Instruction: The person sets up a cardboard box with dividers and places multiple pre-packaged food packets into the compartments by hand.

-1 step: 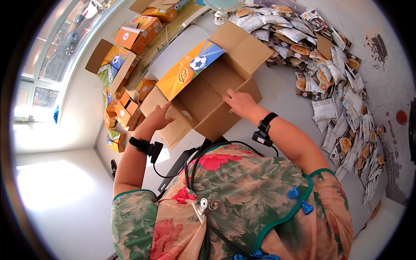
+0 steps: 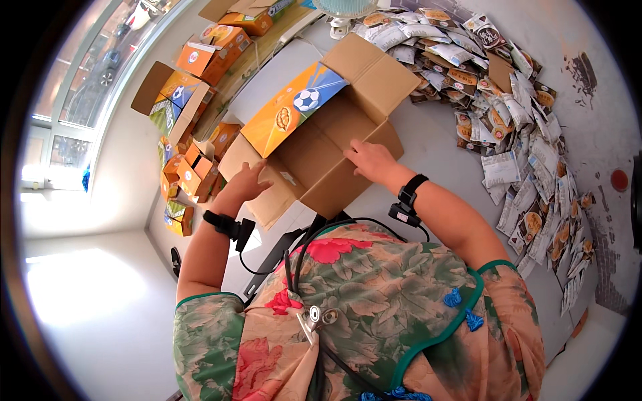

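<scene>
An open cardboard box (image 2: 342,187) stands in front of me, its flaps spread outward. Plain brown inside, it shows no contents. On the far left, an orange and blue printed flap (image 2: 294,107) bears a soccer ball picture. Over the left flap (image 2: 264,200), my left hand (image 2: 246,182) is open with fingers spread; whether it touches the cardboard I cannot tell. My right hand (image 2: 373,160) holds the box's near right rim, fingers bent over the edge. Each wrist wears a black strap with a small device.
Many silver and brown printed packets (image 2: 505,127) lie heaped along the table (image 2: 435,144) on the right. Several orange boxes (image 2: 210,57), some with raised flaps, crowd the left beside a window. A small fan (image 2: 344,8) stands at the far edge.
My left hand has shifted very slightly to the right over the left flap. The right hand and the box stay nearly still.
</scene>
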`<state>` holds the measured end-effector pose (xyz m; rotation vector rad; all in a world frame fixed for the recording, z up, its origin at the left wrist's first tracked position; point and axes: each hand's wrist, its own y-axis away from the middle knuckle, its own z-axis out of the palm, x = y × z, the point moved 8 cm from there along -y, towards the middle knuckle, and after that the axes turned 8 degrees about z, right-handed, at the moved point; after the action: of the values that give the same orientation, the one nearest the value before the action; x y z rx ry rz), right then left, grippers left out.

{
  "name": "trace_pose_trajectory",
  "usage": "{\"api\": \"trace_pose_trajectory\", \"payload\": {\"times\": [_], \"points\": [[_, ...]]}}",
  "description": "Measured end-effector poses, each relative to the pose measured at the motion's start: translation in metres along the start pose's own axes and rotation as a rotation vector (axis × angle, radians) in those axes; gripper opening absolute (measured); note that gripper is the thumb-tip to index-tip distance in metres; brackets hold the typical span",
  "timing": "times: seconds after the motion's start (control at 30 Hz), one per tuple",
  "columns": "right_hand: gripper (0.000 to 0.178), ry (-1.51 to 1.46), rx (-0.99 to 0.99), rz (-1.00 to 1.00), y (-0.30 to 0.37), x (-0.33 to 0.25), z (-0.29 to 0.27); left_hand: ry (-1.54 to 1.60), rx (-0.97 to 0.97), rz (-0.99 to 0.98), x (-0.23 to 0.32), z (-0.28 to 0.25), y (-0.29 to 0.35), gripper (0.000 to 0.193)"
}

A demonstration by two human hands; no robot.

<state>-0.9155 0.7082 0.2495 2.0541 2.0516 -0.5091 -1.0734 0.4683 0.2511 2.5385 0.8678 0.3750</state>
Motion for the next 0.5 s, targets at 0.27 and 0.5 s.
{"api": "trace_pose_trajectory", "payload": {"times": [0.27,0.5], "points": [[0.033,0.042,0.018,0.003,0.004,0.000,-0.002,0.068,0.510,-0.167,0.006,-0.079,-0.024,0.087],[0.029,0.041,0.041,-0.010,0.008,-0.004,0.002,-0.012,0.679,-0.382,-0.076,-0.061,-0.081,0.092]]}}
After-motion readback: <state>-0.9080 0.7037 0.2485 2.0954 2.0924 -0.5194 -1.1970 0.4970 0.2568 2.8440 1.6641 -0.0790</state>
